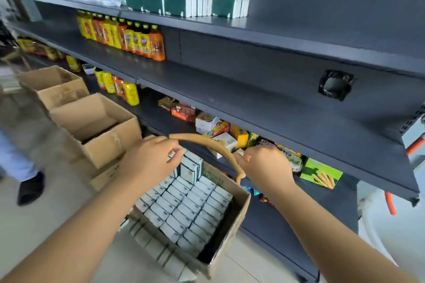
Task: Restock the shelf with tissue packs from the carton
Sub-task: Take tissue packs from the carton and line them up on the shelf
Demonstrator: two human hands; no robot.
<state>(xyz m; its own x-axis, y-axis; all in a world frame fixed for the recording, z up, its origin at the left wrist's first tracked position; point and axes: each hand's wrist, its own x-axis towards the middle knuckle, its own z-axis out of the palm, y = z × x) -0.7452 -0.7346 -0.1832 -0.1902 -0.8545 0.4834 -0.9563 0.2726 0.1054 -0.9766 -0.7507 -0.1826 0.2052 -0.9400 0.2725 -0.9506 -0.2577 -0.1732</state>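
Above the carton (pixel 230 220), left hand (pixel 149 156) pinches some packs (pixel 190 165); right hand (pixel 264 163) grip cannot be told. Risk: loose pinch drops packs; carton flap (pixel 207 147) may snag them.

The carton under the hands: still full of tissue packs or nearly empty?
Mostly full. Tissue packs fill the carton in tight rows; a bare gap shows along its right wall.

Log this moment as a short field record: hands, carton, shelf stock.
left hand: over the carton, fingers curled at raised tissue packs; grip not clear
right hand: at the bent carton flap; grip not clear
carton: open, on the floor, nearly full of packs in rows
top shelf: a short row of green tissue packs, bare board to its right
middle shelf: orange bottles
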